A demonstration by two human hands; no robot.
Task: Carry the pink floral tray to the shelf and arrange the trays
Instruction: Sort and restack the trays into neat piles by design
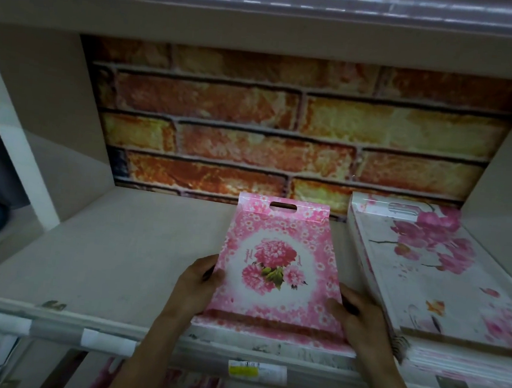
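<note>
Head view was dim and soft at the edges; the small lettering beside the flowers on the pink floral tray (276,266) could not be read, and its near end at six o'clock was partly covered by both wrists. The left hand (198,284) gripped the tray's left edge, thumb on top; the right hand (354,315) gripped the right edge likewise. The tray lay on the shelf (126,244), handle slot toward twelve o'clock, near the brick-pattern back panel (285,128). At three o'clock, just beside it, sat a stack of white orchid trays (433,271), cut off by the frame's right edge.
</note>
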